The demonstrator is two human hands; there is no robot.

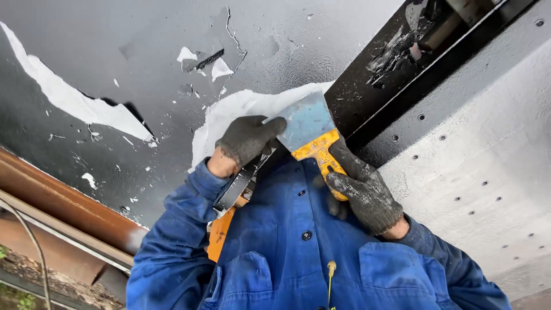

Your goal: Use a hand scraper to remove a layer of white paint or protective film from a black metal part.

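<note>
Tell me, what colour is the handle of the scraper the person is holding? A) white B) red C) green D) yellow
D: the scraper has a yellow handle, gripped by the gloved right hand, while the gloved left hand presses on its metal blade against the peeling black surface.

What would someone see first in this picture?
First, the wide scraper with a yellow handle, held in the middle by the gloved right hand, with the gloved left hand touching its blade. Behind it, black paint is peeling, leaving white patches. Below is a blue jacket.
</note>
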